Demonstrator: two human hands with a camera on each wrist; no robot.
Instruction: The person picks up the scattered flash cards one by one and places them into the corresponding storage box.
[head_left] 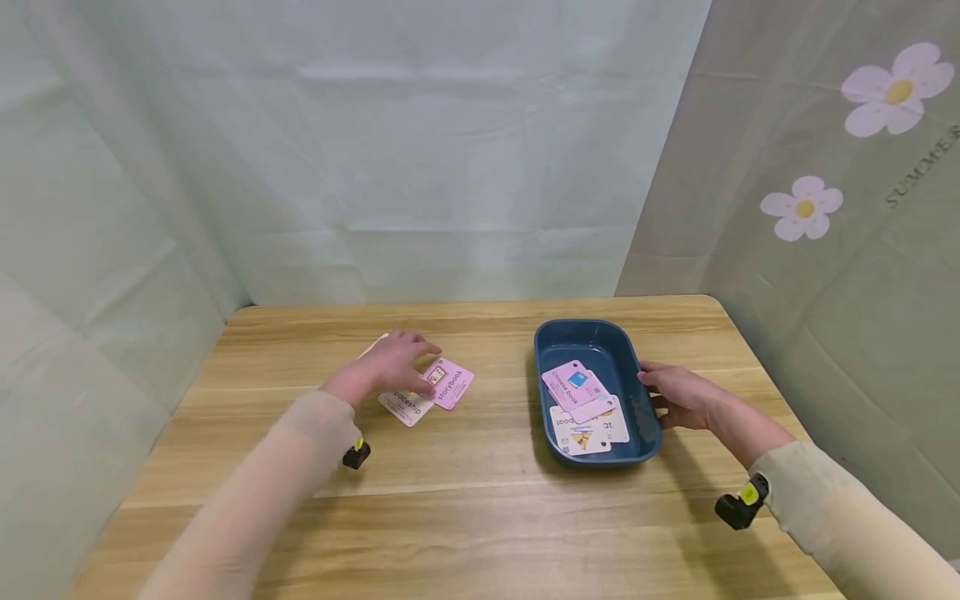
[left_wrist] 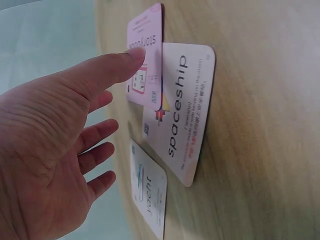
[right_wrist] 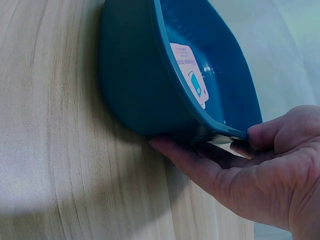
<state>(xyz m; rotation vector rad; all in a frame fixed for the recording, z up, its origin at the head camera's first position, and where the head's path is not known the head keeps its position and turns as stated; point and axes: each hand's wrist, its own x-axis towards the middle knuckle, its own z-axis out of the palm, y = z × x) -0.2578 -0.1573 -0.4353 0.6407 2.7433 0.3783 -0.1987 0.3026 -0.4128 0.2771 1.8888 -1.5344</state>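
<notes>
My left hand (head_left: 393, 365) reaches over the cards on the left, its thumb and fingers spread apart. The thumb tip overlaps a pink "storybook" card (left_wrist: 152, 70), which lies partly over a white "spaceship" card (left_wrist: 185, 125). A white "yacht" card (left_wrist: 150, 192) lies beside them, mostly covered by the hand in the head view. At the right, my right hand (head_left: 678, 396) holds the side of a blue plastic bin (head_left: 647, 437), one digit at the rim and others against the outer wall. Inside the bin are a pink "Chinese book" card (head_left: 573, 383) and several others.
The wooden table (head_left: 465, 517) has its far edge against a pale cloth backdrop (head_left: 450, 167). Cloth with printed flowers (head_left: 804, 208) hangs on the right side. Wrist cameras (head_left: 741, 504) are strapped over both sleeves.
</notes>
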